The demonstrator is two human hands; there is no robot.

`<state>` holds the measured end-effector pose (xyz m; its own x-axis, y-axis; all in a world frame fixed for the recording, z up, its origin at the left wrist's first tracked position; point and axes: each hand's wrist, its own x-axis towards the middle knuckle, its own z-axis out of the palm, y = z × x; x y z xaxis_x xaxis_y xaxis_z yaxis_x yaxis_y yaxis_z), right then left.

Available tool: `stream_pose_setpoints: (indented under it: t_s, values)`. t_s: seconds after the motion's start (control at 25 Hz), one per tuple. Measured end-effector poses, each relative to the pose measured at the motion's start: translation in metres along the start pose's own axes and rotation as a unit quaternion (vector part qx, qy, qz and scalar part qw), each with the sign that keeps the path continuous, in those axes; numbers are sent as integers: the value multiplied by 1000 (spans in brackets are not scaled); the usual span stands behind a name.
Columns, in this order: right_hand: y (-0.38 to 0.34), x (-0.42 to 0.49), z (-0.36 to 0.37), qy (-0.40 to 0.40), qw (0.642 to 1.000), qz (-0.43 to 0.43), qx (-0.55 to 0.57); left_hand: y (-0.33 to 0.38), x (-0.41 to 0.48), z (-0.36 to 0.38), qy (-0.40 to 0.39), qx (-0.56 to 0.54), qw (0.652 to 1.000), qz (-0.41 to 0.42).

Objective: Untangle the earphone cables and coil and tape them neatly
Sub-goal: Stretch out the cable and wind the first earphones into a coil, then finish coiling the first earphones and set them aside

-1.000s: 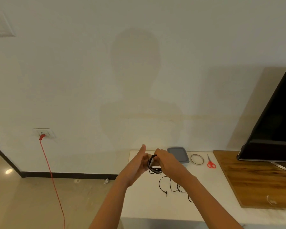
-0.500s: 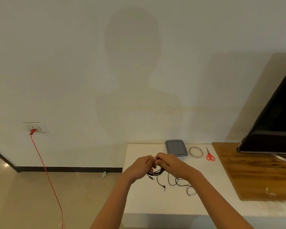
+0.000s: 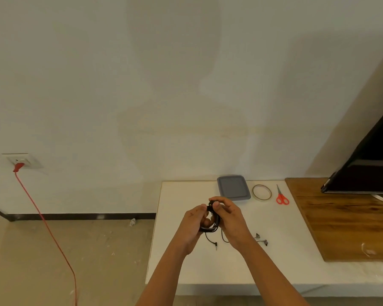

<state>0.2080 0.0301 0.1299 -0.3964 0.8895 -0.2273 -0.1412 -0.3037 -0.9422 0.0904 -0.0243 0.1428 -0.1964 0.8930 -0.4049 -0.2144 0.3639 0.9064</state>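
Far right of your hands lie a grey rectangular plastic lid (image 3: pixel 233 187), a clear tape ring (image 3: pixel 262 192) and red-handled scissors (image 3: pixel 281 196). Your left hand (image 3: pixel 194 224) and right hand (image 3: pixel 230 219) together pinch the coiled black earphone cable (image 3: pixel 212 221) above the white table (image 3: pixel 274 257); its earbuds (image 3: pixel 262 239) trail right.

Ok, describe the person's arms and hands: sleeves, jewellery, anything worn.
Both forearms are bare up to the frame's bottom edge, no sleeves in view. The left hand and right hand show no gloves, rings or watch. Fingers are slender; a short, unpainted thumbnail is visible.
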Motion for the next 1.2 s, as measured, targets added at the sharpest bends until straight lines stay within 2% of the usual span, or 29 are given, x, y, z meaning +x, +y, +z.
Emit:
stream_pose_setpoints:
  t_s: [0.16,0.24,0.28,0.36,0.44,0.56,0.76,0.88,1.0,1.04,1.08,1.12,1.2]
  values:
    - [20,20,-23,-21,997,73,30,-10,22,15,81,-28,996,-31]
    - [30,37,-46,24,995,89,-28,-16,38,17,112,-32,992,-46]
    - [35,49,-61,76,989,92,-86,-20,46,17,119,-35,991,-55]
    - [45,76,-99,184,940,79,-276,-28,62,18,119,-40,990,-64]
    - [52,99,-137,218,893,60,-390,-34,73,20,119,-36,990,-65]
    - [66,129,-177,201,864,73,-456,-45,88,23,125,-26,990,-66]
    - [93,161,-203,101,822,109,-549,-61,98,23,108,-17,991,-74]
    - [103,164,-211,104,779,113,-608,-64,99,21,102,-3,992,-69]
    - [103,150,-207,134,698,60,-701,-62,98,20,109,13,991,-82]
    - [101,142,-203,135,691,54,-708,-60,96,21,112,15,990,-90]
    - [99,135,-198,143,703,51,-695,-57,94,22,114,12,988,-98]
    - [95,126,-192,162,740,42,-651,-52,91,22,116,3,988,-104]
    - [81,110,-175,216,850,21,-479,-41,84,23,112,-14,988,-103]
